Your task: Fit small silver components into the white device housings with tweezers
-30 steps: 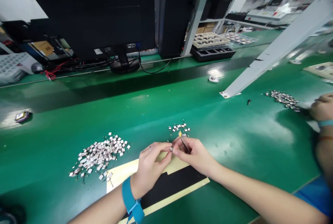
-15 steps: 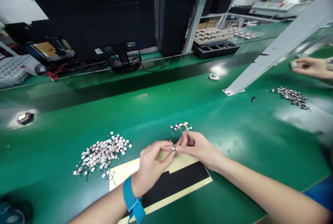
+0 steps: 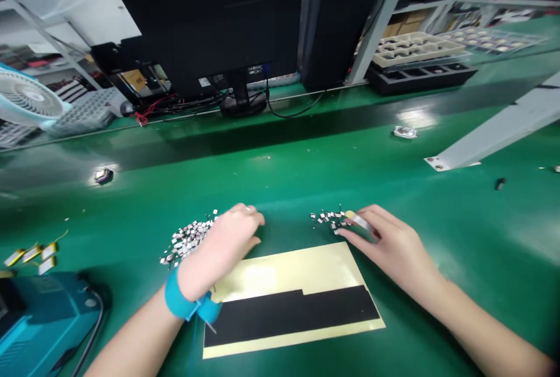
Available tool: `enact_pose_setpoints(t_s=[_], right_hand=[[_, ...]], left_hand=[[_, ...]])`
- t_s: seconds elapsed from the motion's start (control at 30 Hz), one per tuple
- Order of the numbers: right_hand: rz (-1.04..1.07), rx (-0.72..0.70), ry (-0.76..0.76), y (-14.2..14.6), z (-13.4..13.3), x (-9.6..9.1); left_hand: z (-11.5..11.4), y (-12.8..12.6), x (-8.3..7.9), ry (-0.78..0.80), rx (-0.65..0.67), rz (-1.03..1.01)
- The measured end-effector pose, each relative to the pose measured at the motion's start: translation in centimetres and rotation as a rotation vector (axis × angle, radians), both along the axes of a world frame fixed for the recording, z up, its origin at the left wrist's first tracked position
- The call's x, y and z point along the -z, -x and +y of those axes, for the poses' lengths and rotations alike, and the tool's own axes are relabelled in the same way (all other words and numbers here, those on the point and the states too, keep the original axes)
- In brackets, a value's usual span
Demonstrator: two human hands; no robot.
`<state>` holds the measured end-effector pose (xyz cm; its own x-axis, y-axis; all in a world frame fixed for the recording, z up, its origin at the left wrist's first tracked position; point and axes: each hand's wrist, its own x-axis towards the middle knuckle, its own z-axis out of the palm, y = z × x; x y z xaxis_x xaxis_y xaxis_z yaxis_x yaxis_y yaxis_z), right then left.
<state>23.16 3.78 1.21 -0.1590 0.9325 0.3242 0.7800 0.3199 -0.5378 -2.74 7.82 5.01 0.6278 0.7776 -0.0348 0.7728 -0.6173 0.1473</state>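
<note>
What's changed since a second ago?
The left hand let go of the small part and moved left to the larger pile; the right hand moved right, beside the smaller pile. Where that part is now, I can't tell. The view swung left. The tweezers stayed in the right hand, the yellow sheet in place.

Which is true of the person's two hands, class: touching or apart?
Apart: the head view plainly shows a stretch of green bench between the left hand and the right hand.

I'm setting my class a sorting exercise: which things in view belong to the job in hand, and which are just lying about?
Likely the job: larger parts pile; smaller parts pile; tool in right hand; yellow sheet.

Likely lying about: monitor; fan; beige tray.
</note>
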Motion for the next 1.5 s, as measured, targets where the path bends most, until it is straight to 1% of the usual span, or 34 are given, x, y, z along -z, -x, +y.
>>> enact_pose_setpoints(t_s=[0.03,0.07,0.13,0.2,0.27,0.33,0.4,0.5,0.6,0.77,0.87,0.97,1.03,1.1,1.17,1.23,1.37,1.5], right_hand=[[-0.004,-0.033,-0.027,0.1,-0.3,0.1],[0.004,-0.101,-0.021,0.4,-0.7,0.2],[0.001,-0.305,0.055,1.5,-2.0,0.5],[-0.066,-0.471,0.133,2.9,-3.5,0.9],[-0.183,-0.527,0.149,4.1,-4.6,1.2],[-0.297,-0.511,0.101,4.8,-5.3,1.6],[-0.395,-0.486,0.022,5.1,-5.6,2.0],[-0.480,-0.472,-0.090,5.4,-5.8,2.7],[-0.484,-0.447,-0.144,5.8,-6.1,3.0],[-0.468,-0.346,-0.203,6.3,-6.2,2.4],[-0.475,-0.343,-0.227,6.4,-6.2,2.1],[-0.486,-0.351,-0.249,6.4,-6.3,2.3],[-0.461,-0.342,-0.226,6.4,-6.1,2.4],[-0.383,-0.327,-0.119,6.2,-5.7,2.3],[-0.289,-0.308,0.010,5.9,-5.2,2.0],[-0.211,-0.297,0.094,5.3,-4.6,1.7],[-0.071,-0.267,0.126,4.0,-3.8,1.4],[0.090,-0.233,0.106,3.1,-3.2,1.1]], left_hand=[[0.5,0.8,-0.5,-0.010,-0.045,0.110],[1.0,1.4,-0.9,-0.006,-0.080,0.205],[1.6,1.9,-1.1,0.029,-0.127,0.340],[1.9,1.8,-0.8,0.082,-0.154,0.383],[2.0,1.5,-0.4,0.145,-0.159,0.362],[1.9,1.3,-0.2,0.192,-0.152,0.319],[1.6,1.4,-0.2,0.212,-0.150,0.280],[1.3,1.6,-0.3,0.252,-0.173,0.224],[1.4,1.9,-0.2,0.290,-0.171,0.157],[1.9,1.8,0.4,0.308,-0.123,0.121],[2.1,1.5,0.4,0.299,-0.125,0.116],[2.2,1.2,0.2,0.305,-0.114,0.100],[2.3,1.2,0.0,0.322,-0.113,0.086],[2.4,1.3,-0.1,0.329,-0.105,0.090],[2.4,1.5,-0.1,0.311,-0.068,0.101],[2.2,1.7,0.0,0.281,-0.023,0.109],[1.9,1.7,-0.1,0.277,-0.001,0.111],[1.9,1.6,-1.2,0.265,-0.073,0.070]])
